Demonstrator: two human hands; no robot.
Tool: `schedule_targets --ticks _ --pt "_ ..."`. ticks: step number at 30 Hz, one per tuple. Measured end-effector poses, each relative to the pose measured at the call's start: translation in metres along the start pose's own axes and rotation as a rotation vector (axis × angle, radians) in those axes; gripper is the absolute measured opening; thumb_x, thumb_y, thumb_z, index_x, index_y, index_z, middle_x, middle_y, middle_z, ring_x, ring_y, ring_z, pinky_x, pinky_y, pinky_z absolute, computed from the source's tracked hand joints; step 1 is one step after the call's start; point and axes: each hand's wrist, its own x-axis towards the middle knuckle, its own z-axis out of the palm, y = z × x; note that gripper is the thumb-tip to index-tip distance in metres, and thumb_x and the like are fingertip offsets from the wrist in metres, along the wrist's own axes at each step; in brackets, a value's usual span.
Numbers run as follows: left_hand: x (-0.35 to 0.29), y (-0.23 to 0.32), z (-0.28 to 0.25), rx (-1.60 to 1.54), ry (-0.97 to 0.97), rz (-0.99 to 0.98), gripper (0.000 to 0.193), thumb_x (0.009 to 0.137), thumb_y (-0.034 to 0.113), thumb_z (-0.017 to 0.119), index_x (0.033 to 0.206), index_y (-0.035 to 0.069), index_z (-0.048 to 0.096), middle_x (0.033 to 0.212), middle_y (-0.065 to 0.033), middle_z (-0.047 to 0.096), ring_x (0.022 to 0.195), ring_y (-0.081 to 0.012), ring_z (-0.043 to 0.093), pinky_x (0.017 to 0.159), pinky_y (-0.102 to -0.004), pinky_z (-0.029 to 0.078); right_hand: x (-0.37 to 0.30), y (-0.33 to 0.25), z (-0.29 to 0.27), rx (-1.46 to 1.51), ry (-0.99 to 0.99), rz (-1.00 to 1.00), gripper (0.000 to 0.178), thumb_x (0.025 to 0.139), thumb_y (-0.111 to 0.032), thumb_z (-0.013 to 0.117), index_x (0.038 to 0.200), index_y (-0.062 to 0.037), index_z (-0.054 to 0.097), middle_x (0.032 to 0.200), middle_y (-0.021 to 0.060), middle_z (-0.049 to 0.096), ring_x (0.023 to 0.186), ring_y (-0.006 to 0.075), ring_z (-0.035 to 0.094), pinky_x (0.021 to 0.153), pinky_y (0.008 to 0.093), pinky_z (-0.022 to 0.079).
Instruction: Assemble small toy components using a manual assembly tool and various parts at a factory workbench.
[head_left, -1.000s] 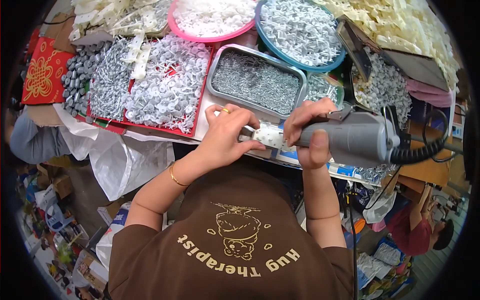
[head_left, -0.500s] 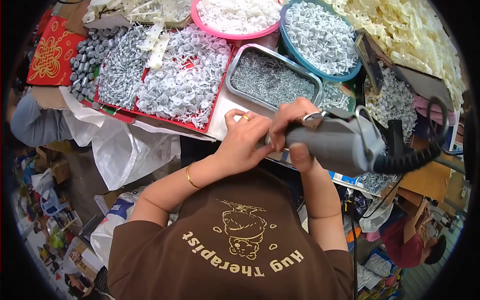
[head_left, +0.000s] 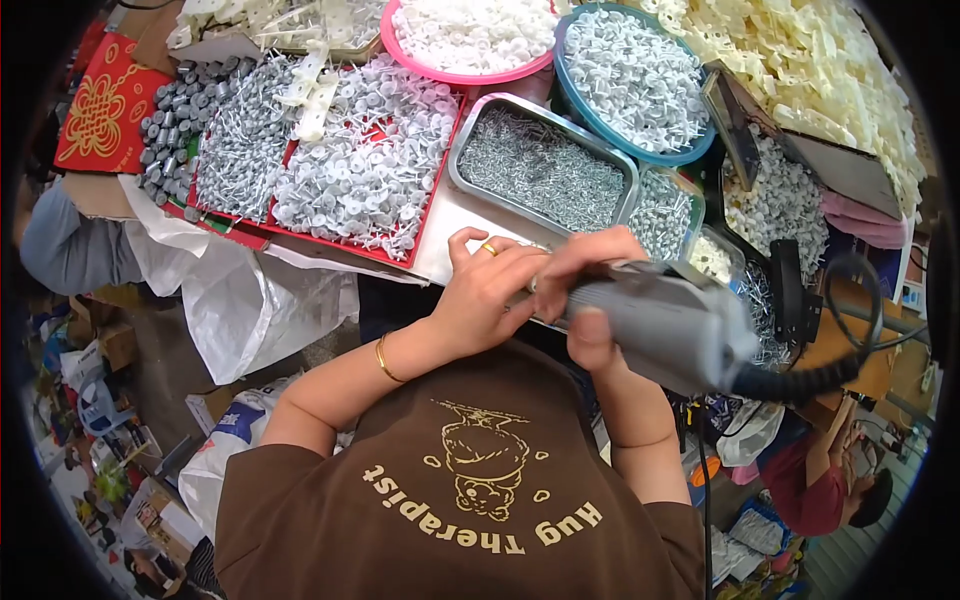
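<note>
While right hand (head_left: 588, 263) grips grey tool (head_left: 655, 325), metal tray (head_left: 465, 143) holds silver pieces (head_left: 545, 168); left hand (head_left: 488, 295) grip unclear.

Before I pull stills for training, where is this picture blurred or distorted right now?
Head view: the gray corded tool in the right hand is smeared, likely by motion, as is its coiled cord; the metal tray and left hand look crisper. Head view, toward the rim: the maroon-shirted co-worker seems tilted by the fisheye lens, and the corners go black.
</note>
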Motion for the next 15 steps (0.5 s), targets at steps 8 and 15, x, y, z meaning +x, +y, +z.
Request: schedule_targets --ticks 8,15 --pt "0.007 0.008 -0.005 -0.032 0.020 -0.011 0.040 0.084 0.027 0.079 0.119 0.012 0.068 0.109 -0.0019 0.071 0.099 -0.0203 0.063 0.101 -0.0450 0.028 -0.011 0.018 -0.029 0.122 0.093 -0.050 0.057 0.089 -0.057 0.067 0.090 -0.0033 0.049 0.061 0.0044 0.049 0.048 0.0131 0.049 0.046 0.0260 0.044" --pt "0.009 -0.001 -0.003 0.027 0.010 0.125 0.052 0.070 0.012 0.083 0.118 0.006 0.067 0.112 -0.0089 0.069 0.101 -0.0280 0.064 0.094 -0.0466 0.045 -0.010 0.015 -0.034 0.053 0.125 -0.079 0.069 0.091 -0.058 0.063 0.114 0.0058 0.053 0.057 0.0033 0.053 0.047 0.0114 0.051 0.046 0.0252 0.044"
